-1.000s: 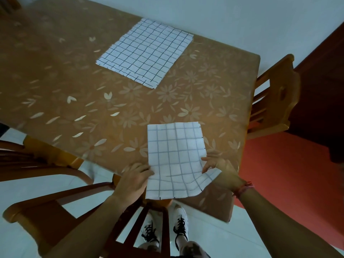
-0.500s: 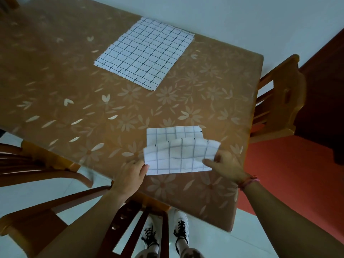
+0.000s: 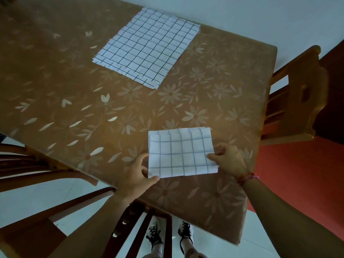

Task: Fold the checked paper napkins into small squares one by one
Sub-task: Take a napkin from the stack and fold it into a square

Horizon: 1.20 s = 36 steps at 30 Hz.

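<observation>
A white napkin with a dark grid (image 3: 180, 152), folded in half, lies flat on the table near its front edge. Its upper layer stops a little short of the far edge of the layer beneath. My left hand (image 3: 135, 174) pinches its near left corner, thumb on top. At the right edge my right hand (image 3: 228, 158) holds the napkin, thumb on the paper. A stack of unfolded checked napkins (image 3: 147, 46) lies flat at the far side of the table, well away from both hands.
The table wears a brown floral cloth (image 3: 74, 101). A wooden chair (image 3: 296, 101) stands at the right side, another chair (image 3: 61, 220) just below my arms, its rails over my shoes. A red floor (image 3: 297, 174) lies to the right.
The napkin's near half, which hung over the table edge, has been brought up and over onto the far half. Both hands moved forward with it and now hold the folded piece flat.
</observation>
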Each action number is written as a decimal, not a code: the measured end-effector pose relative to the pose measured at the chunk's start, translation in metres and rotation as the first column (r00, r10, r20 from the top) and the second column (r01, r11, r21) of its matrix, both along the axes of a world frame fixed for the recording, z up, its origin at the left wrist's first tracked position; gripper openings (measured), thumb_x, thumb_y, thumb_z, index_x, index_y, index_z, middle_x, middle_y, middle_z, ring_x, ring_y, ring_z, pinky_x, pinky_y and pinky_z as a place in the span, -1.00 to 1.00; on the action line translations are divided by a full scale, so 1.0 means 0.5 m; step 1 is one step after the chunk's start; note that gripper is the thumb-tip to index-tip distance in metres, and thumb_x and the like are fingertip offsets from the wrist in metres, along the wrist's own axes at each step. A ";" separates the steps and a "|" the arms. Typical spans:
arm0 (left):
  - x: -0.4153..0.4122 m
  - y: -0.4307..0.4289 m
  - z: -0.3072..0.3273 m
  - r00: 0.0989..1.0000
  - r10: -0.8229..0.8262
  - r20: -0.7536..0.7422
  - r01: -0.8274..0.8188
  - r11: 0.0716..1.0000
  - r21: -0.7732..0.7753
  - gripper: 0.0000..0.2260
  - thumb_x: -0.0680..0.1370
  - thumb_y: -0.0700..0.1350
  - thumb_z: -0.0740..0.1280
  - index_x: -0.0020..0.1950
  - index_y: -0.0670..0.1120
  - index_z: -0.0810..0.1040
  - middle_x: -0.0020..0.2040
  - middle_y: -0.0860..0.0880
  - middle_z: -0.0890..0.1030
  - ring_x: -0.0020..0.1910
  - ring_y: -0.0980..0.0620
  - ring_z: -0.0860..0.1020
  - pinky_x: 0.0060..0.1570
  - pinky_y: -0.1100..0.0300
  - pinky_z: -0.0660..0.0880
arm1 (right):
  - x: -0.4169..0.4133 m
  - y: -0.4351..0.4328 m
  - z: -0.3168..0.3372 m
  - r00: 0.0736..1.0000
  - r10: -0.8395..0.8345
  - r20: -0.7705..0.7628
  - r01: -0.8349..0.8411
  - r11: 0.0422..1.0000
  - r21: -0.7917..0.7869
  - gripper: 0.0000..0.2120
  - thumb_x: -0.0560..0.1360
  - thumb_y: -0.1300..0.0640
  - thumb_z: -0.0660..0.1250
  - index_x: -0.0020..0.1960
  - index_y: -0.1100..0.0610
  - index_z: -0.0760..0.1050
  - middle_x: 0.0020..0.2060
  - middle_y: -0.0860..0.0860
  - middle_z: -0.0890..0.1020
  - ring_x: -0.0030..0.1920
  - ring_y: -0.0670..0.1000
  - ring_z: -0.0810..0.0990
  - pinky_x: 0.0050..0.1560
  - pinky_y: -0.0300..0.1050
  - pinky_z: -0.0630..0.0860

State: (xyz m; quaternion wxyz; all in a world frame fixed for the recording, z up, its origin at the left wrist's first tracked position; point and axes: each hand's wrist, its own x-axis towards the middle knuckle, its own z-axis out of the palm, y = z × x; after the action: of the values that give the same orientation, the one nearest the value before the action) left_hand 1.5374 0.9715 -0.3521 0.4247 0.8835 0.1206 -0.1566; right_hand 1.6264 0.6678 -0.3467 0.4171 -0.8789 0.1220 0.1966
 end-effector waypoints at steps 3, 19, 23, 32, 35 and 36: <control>0.003 -0.003 0.003 1.000 -0.008 0.018 0.008 0.999 0.032 -0.33 0.39 -0.04 0.50 0.43 0.10 0.28 -0.28 0.14 0.63 -0.18 0.33 0.56 -0.23 0.32 0.49 | 0.010 0.004 -0.011 0.998 -0.062 0.014 0.061 0.996 0.058 -0.84 0.37 0.02 0.53 -0.15 -0.08 0.55 -0.15 -0.11 0.69 -0.11 -0.06 0.67 -0.02 0.06 0.64; 0.014 -0.003 -0.017 0.997 0.016 0.075 -0.024 0.994 0.108 -0.60 0.49 -0.10 0.43 0.30 -0.06 0.43 -0.25 0.10 0.62 -0.25 0.20 0.57 -0.40 0.46 0.37 | -0.012 -0.009 -0.002 0.979 0.203 -0.031 -0.204 0.978 -0.033 -0.17 0.24 0.28 0.54 0.40 -0.16 0.32 -0.23 0.00 0.65 -0.21 -0.08 0.63 -0.24 -0.27 0.54; 0.011 0.006 -0.022 0.987 -0.024 0.157 -0.010 0.976 0.217 -0.60 0.48 -0.08 0.45 0.27 -0.11 0.47 -0.24 0.07 0.58 -0.24 0.10 0.55 -0.25 0.26 0.49 | -0.013 0.001 -0.003 0.985 0.173 -0.024 -0.174 0.983 -0.057 -0.21 0.28 0.28 0.54 0.40 -0.12 0.34 -0.28 -0.02 0.63 -0.22 -0.12 0.61 -0.25 -0.34 0.45; -0.005 -0.032 -0.024 0.824 -0.419 0.381 0.238 0.867 0.438 -0.78 0.56 -0.06 0.26 0.16 -0.11 0.50 0.06 -0.07 0.53 0.01 -0.02 0.52 -0.10 0.15 0.53 | -0.044 0.047 0.015 0.962 0.209 0.175 -0.143 0.933 -0.329 -0.42 0.36 0.05 0.44 0.34 -0.03 0.37 0.10 -0.02 0.50 -0.04 0.03 0.56 -0.12 0.01 0.59; -0.046 -0.078 -0.028 0.775 -0.548 0.316 0.367 0.796 0.481 -0.69 0.58 -0.03 0.22 0.28 -0.11 0.44 0.26 -0.12 0.49 0.23 -0.06 0.49 0.12 0.13 0.53 | -0.087 0.097 0.013 0.864 0.422 0.274 -0.262 0.843 -0.470 -0.48 0.44 0.07 0.38 0.37 0.19 0.41 0.17 0.13 0.48 0.12 0.11 0.48 0.05 0.07 0.57; -0.061 -0.089 -0.031 0.765 -0.575 0.288 0.388 0.770 0.506 -0.63 0.58 -0.01 0.21 0.35 -0.12 0.41 0.33 -0.14 0.46 0.31 -0.08 0.44 0.24 0.09 0.48 | -0.108 0.116 0.010 0.818 0.508 0.271 -0.329 0.799 -0.502 -0.49 0.48 0.07 0.31 0.39 0.22 0.39 0.24 0.18 0.48 0.21 0.16 0.48 0.14 0.13 0.55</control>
State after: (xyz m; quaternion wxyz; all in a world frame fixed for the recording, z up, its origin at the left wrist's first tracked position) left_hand 1.5068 0.9268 -0.3677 0.1848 0.9651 -0.1818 -0.0360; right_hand 1.5726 0.7258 -0.3415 0.1714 -0.9745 -0.1252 0.0731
